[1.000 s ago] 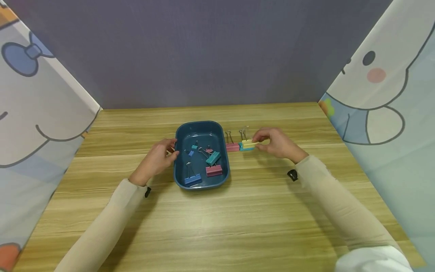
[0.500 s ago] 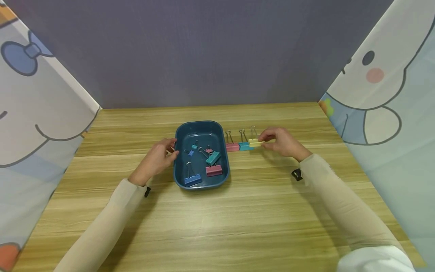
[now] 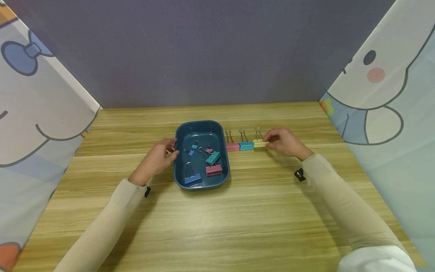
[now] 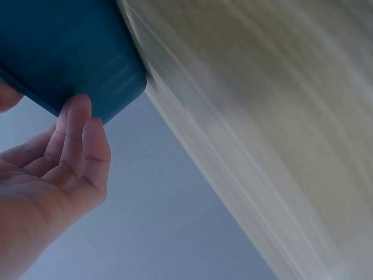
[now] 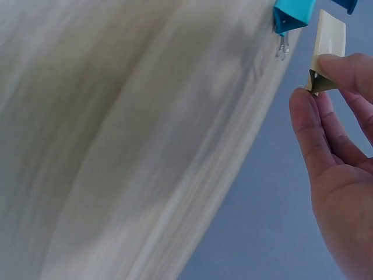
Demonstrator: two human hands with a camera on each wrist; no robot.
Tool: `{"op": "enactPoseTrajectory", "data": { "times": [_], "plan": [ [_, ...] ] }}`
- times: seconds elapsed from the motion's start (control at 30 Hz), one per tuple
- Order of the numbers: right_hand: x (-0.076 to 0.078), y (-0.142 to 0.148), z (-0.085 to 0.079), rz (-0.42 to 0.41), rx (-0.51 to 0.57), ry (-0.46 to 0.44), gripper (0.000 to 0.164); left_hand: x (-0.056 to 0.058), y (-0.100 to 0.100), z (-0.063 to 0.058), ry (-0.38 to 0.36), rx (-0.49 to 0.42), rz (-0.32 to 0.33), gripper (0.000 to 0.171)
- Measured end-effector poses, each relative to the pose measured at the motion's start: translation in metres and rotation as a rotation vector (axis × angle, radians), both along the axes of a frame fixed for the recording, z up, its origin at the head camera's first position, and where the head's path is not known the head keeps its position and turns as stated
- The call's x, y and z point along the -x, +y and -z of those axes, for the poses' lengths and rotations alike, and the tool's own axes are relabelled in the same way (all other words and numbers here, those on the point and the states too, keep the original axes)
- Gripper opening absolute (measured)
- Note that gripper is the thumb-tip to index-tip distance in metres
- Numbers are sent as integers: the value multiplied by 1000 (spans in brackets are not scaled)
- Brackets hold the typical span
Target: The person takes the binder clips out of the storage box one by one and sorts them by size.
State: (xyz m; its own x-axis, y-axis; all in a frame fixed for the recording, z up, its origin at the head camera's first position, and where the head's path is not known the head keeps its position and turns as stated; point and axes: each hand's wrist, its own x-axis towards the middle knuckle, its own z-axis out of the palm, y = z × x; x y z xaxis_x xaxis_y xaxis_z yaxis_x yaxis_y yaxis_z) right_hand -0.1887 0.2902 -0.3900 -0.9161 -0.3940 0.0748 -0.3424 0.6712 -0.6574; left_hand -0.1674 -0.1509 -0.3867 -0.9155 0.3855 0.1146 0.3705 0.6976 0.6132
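My right hand [image 3: 284,142] pinches the right end of a yellow binder clip [image 3: 259,143], its wire handles pointing away from me. In the right wrist view, thumb and fingers meet on the end of the pale yellow clip [image 5: 331,36]. A teal binder clip [image 3: 246,146] lies just left of it, then a pink binder clip [image 3: 233,147] beside the tray. My left hand [image 3: 155,160] rests its fingertips against the left side of a dark blue tray [image 3: 177,170]. In the left wrist view, loosely bent fingers [image 4: 78,125] touch the tray's outer wall [image 4: 111,81].
Inside the tray lie a large blue clip [image 3: 193,180], a large pink clip [image 3: 214,170], a teal clip [image 3: 213,158] and several small ones. The wooden table [image 3: 204,226] ends at a grey wall [image 3: 210,53] behind; printed panels [image 3: 384,113] flank both sides.
My right hand has moved the yellow binder clip to the right, from overlapping the teal clip to beside it. My left hand and the tray have stayed still.
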Motion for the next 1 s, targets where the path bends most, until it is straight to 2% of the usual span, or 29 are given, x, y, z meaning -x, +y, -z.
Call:
{"op": "enactPoseTrajectory", "data": {
  "times": [1.0],
  "plan": [
    [13,11,14,33,-46,-57,14,1,1,1,-9,1,-4,45]
  ]
}}
